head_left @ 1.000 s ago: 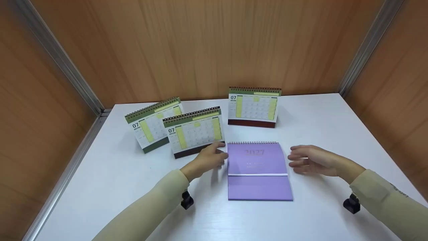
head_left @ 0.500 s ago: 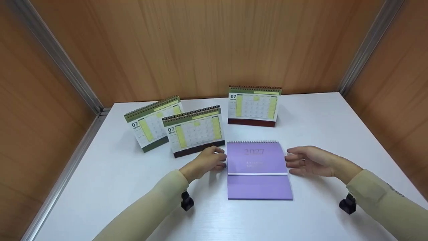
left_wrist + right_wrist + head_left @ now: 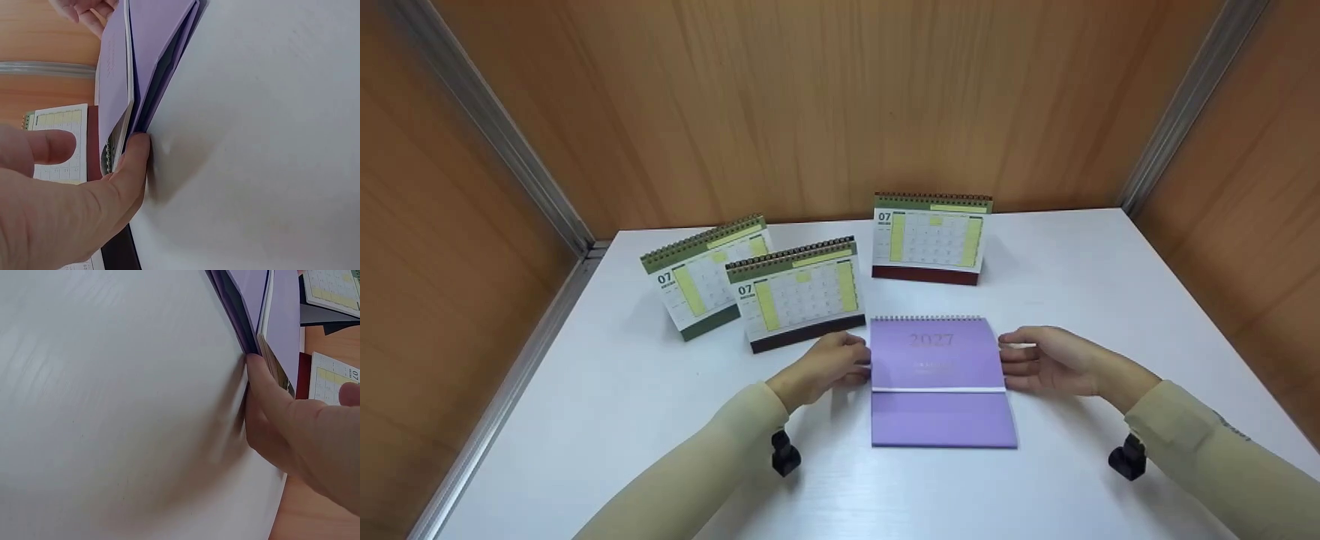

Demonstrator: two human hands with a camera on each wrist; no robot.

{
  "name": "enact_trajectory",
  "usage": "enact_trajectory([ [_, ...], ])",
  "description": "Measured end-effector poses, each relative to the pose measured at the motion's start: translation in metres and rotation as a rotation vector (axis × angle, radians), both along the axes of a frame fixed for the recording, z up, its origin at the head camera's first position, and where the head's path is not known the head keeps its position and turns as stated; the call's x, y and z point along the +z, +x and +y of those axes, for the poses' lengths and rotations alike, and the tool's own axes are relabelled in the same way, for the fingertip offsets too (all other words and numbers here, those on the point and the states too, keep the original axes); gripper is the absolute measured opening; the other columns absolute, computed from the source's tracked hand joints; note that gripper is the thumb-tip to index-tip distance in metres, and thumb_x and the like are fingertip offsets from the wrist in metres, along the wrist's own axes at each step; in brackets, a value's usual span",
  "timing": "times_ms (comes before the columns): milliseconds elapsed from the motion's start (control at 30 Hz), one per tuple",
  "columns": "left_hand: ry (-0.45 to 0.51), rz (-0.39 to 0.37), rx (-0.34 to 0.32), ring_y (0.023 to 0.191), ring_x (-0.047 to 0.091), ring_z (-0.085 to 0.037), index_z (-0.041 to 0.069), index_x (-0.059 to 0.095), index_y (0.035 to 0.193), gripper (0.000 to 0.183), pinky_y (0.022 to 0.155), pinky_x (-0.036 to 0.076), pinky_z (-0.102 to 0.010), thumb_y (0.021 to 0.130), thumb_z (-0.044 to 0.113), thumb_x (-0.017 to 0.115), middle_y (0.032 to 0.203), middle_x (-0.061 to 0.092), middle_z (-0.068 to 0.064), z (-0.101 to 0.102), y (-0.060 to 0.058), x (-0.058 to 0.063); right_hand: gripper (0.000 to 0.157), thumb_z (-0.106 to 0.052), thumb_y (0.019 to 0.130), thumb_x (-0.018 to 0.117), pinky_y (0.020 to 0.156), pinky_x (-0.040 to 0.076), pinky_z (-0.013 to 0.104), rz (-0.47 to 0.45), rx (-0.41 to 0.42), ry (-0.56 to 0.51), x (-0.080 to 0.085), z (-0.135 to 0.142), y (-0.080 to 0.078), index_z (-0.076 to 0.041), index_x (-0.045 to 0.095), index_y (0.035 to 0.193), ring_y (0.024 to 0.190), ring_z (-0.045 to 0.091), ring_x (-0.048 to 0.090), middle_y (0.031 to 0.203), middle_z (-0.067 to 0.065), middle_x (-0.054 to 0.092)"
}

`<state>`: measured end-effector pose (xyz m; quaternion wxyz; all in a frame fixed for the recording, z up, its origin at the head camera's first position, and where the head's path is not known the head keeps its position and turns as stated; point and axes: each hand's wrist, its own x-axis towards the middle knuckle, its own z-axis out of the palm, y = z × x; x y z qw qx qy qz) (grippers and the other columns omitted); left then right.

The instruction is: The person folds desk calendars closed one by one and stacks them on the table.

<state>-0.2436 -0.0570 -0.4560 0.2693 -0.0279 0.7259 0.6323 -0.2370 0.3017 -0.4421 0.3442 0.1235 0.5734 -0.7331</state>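
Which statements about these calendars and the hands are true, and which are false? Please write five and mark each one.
1. The left hand and the right hand are at opposite sides of the purple spiral-bound desk calendar. True.
2. The purple spiral-bound desk calendar shows 2025. False: it shows 2027.
3. The white, green-topped paper calendar with a dark red base stands nearer to the person than the purple one. False: it stands farther away.
4. The similar calendar with a dark green base is partly hidden by the one with a blackish base. True.
5. The right hand lies on the purple cover. False: its fingers are at the right edge.
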Motion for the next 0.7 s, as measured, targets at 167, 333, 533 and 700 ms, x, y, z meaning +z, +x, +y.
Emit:
enact_trajectory([
  [167,-0.008,-0.013,0.019,0.122,0.068,-0.034,-0.015,0.047,0.145,0.050,0.106,0.057,-0.041,0.102,0.008,0.055,0.133,0.065,-0.025,0.005,0.001,-0.002,0.035,-0.016,0.108,0.050,0.120,0.043,0.047,-0.037,-0.042,-0.009,0.001,-0.005,-0.001,-0.001,0.037,0.138,0.128,0.028,0.059,0.139,0.020,0.053],
  [333,-0.036,-0.018,0.038,0.114,0.070,-0.029,-0.015,0.053,0.142,0.047,0.103,0.058,-0.039,0.100,0.007,0.056,0.126,0.069,-0.023,0.008,0.001,-0.002,0.037,-0.017,0.107,0.051,0.119,0.045,0.044,-0.056,-0.038,0.016,0.000,-0.008,-0.003,-0.003,0.038,0.138,0.124,0.024,0.061,0.132,0.015,0.058],
  [533,-0.066,0.003,0.057,0.103,0.069,-0.020,-0.014,0.052,0.147,0.052,0.101,0.059,-0.036,0.098,0.004,0.056,0.125,0.069,-0.019,0.011,0.002,-0.004,0.033,-0.019,0.107,0.050,0.115,0.049,0.040,-0.059,-0.041,0.048,-0.002,-0.008,-0.006,-0.003,0.042,0.135,0.119,0.021,0.062,0.125,0.012,0.063],
  [700,-0.077,0.019,0.069,0.111,0.067,-0.021,-0.012,0.051,0.150,0.054,0.104,0.058,-0.037,0.098,0.001,0.057,0.135,0.066,-0.022,0.013,0.003,-0.006,0.029,-0.019,0.106,0.051,0.108,0.053,0.037,-0.049,-0.050,0.066,-0.005,-0.008,-0.007,-0.005,0.044,0.130,0.114,0.019,0.062,0.118,0.008,0.064],
])
